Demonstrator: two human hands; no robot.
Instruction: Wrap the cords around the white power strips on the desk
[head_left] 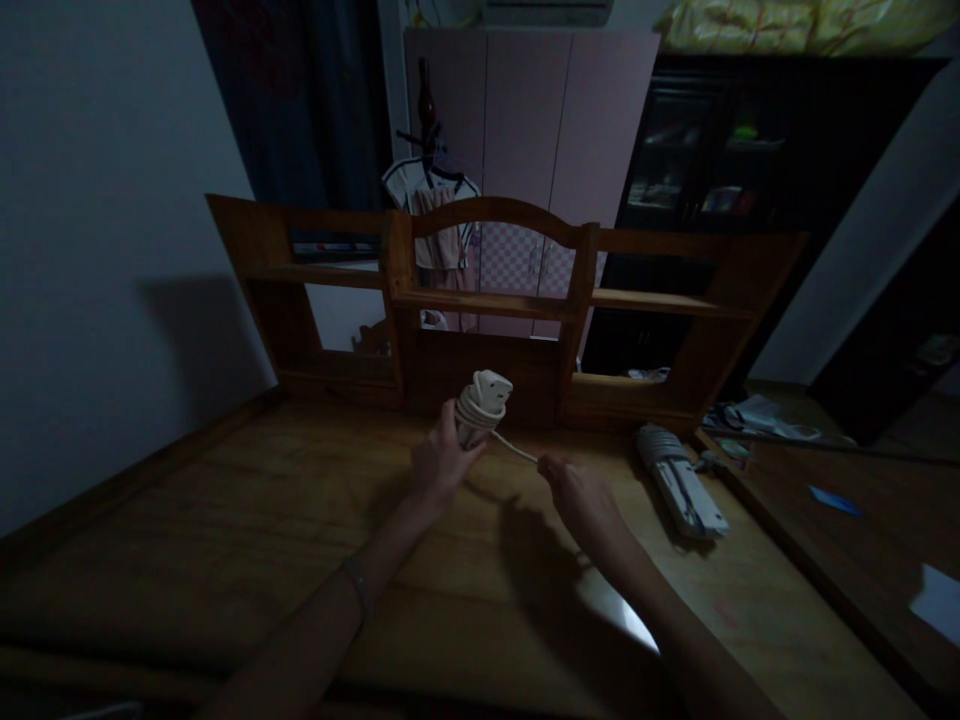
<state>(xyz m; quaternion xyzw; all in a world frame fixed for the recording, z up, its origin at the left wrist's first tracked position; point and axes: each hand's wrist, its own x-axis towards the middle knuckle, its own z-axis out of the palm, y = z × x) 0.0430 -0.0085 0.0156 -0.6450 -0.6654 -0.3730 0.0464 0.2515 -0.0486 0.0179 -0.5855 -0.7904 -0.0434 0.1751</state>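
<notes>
A white power strip [493, 384] with its cord wound round it stands tilted up in my left hand [439, 455], whose fingers wrap its lower end above the wooden desk. From the windings a stretch of white cord [516, 449] runs to the right. My right hand [574, 490] is closed in a pinch on that cord and holds it taut. Farther right on the desk lies a second white power strip [684, 488], its cord coiled round its far end; neither hand touches it.
A wooden shelf unit [487, 298] rises along the back of the desk [300, 510]. To the right, a lower brown surface [795, 520] holds a blue card [835, 500] and white paper [937, 600]. A pale wall [112, 250] borders the left side. The room is dim.
</notes>
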